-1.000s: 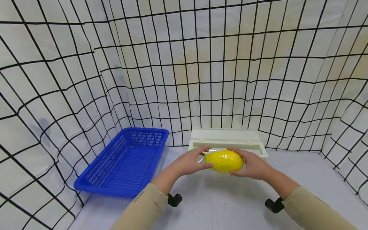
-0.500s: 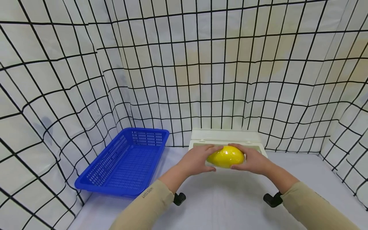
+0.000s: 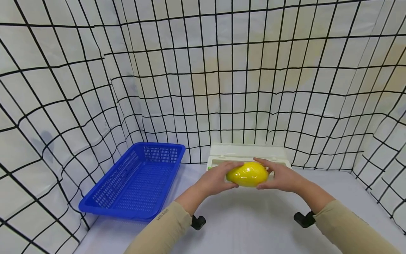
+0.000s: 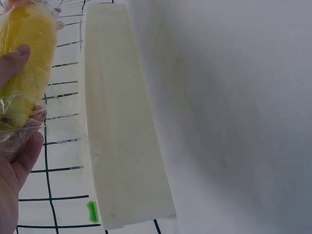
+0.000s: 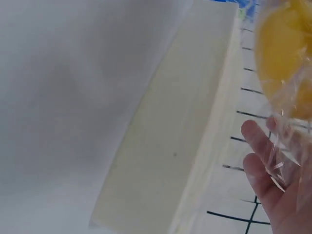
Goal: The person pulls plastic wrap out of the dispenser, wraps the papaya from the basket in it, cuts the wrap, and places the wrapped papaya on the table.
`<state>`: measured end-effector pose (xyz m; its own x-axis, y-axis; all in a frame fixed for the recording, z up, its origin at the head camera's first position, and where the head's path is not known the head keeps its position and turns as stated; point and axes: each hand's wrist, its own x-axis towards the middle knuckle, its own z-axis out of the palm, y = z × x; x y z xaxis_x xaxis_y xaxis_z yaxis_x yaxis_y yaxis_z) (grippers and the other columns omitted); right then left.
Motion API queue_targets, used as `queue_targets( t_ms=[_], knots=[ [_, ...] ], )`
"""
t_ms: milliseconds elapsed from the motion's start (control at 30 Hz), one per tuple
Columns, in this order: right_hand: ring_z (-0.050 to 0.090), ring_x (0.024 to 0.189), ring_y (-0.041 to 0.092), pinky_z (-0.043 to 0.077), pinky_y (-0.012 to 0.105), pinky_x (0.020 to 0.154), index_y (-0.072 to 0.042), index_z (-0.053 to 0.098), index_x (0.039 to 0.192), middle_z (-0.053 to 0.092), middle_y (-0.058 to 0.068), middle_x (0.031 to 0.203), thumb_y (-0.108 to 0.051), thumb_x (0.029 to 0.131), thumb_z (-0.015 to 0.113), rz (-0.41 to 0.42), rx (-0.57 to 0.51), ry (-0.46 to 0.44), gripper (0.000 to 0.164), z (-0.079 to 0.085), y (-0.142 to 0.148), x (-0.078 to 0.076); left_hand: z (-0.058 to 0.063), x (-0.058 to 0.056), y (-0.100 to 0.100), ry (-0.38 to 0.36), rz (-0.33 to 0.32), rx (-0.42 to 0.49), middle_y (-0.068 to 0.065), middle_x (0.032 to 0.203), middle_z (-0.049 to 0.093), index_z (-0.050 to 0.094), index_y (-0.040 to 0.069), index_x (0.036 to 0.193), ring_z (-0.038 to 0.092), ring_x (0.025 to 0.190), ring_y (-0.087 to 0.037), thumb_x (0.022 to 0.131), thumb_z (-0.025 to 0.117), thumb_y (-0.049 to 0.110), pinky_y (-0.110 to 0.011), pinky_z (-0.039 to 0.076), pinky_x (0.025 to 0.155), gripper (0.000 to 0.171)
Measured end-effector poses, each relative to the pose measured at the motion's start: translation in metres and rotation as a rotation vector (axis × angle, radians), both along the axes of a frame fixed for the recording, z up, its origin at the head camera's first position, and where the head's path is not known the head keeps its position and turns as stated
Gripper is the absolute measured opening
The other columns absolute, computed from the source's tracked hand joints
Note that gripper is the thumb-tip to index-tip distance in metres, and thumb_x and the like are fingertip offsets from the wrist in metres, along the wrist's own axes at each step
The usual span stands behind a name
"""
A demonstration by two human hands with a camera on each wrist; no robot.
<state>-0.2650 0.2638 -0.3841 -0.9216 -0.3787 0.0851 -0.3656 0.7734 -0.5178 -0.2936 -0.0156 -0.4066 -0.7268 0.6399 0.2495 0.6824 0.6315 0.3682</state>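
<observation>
A glossy yellow fruit (image 3: 248,174), mango-like in shape with a greenish left end, is held up in front of the white dispenser box. Clear plastic film (image 4: 19,141) wraps it, bunched and wrinkled at its ends. My left hand (image 3: 217,179) grips the green end, thumb below and fingers above. Around the right end curve the thumb and fingers of my right hand (image 3: 280,178). Loose film (image 5: 287,161) lies over its fingers in the right wrist view.
Behind the hands stands a long white box (image 3: 210,163) with its lid (image 3: 247,151) raised and a small green piece (image 4: 92,211) at one end. A blue plastic basket (image 3: 165,183) sits to the left. Black-gridded white sheeting (image 3: 234,81) surrounds the white table (image 3: 247,225).
The left hand has slid right and closed round the fruit's green end, where its fingers were spread before. The fruit has risen slightly. The right hand stays at the other end.
</observation>
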Motion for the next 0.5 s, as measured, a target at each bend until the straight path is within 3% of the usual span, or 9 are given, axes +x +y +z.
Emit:
queue_targets(
  t_ms=[167, 300, 400, 500],
  knots=[
    [0.052, 0.125, 0.032, 0.046, 0.063, 0.095, -0.036, 0.036, 0.152, 0.043, 0.005, 0.151, -0.067, 0.068, 0.08, -0.012, -0.011, 0.125, 0.1, 0.011, 0.002, 0.008, 0.0, 0.0, -0.002, -0.012, 0.003, 0.032, 0.009, 0.15, 0.044, 0.037, 0.044, 0.15, 0.046, 0.134, -0.016, 0.088, 0.074, 0.041, -0.044, 0.044, 0.105, 0.072],
    [0.053, 0.124, 0.038, 0.048, 0.064, 0.091, -0.035, 0.037, 0.152, 0.041, 0.006, 0.153, -0.071, 0.068, 0.077, 0.043, 0.107, 0.234, 0.1, 0.011, -0.003, 0.013, -0.001, 0.0, -0.003, -0.014, 0.001, 0.051, 0.008, 0.15, 0.044, 0.036, 0.045, 0.15, 0.048, 0.133, -0.017, 0.089, 0.074, 0.041, -0.045, 0.045, 0.104, 0.072],
    [0.056, 0.121, 0.038, 0.051, 0.058, 0.091, -0.03, 0.039, 0.152, 0.045, 0.007, 0.15, -0.058, 0.073, 0.081, 0.072, 0.159, 0.281, 0.093, 0.003, -0.006, 0.013, 0.0, 0.0, -0.003, -0.025, 0.0, 0.062, 0.008, 0.15, 0.044, 0.037, 0.044, 0.15, 0.047, 0.133, -0.017, 0.089, 0.074, 0.041, -0.045, 0.045, 0.104, 0.071],
    [0.058, 0.119, 0.032, 0.052, 0.052, 0.091, -0.027, 0.044, 0.149, 0.051, 0.005, 0.145, -0.041, 0.075, 0.086, 0.063, 0.133, 0.315, 0.086, -0.004, -0.004, 0.011, 0.001, 0.0, -0.003, -0.057, 0.0, 0.066, 0.01, 0.15, 0.044, 0.037, 0.045, 0.15, 0.046, 0.134, -0.016, 0.089, 0.074, 0.042, -0.044, 0.043, 0.106, 0.071]
  ],
)
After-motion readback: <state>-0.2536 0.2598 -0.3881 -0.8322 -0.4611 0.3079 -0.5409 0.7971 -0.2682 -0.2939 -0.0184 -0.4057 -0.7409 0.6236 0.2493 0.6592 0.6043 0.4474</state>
